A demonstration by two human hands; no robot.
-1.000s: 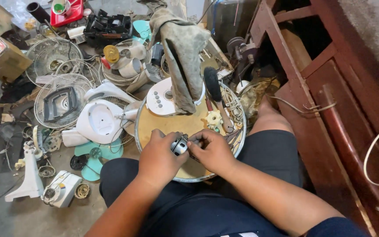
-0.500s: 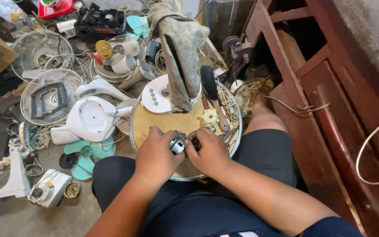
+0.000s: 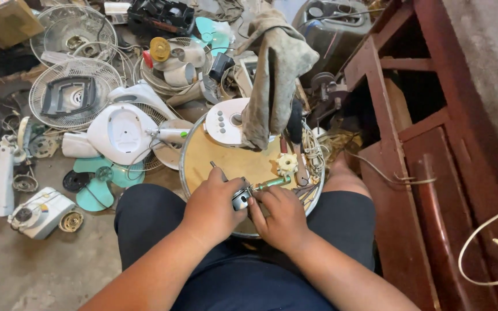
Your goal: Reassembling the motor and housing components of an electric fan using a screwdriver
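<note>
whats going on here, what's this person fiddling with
A person sits on the floor with a round tray in front of their knees. The left hand grips a small metal part, while the right hand works a green-handled screwdriver against it. A grey rag hangs over a white fan base, and fan grilles and teal blades lie scattered to the left.

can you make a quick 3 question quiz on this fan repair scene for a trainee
1. True or false: both hands touch the small metal part.
2. What hangs over the white control panel: A cloth, B fan blade, C cable?
3. Which hand is nearest the green-handled tool?

Key:
1. True: left hand and right hand both grip it.
2. A, the grey cloth.
3. Right hand.
</note>
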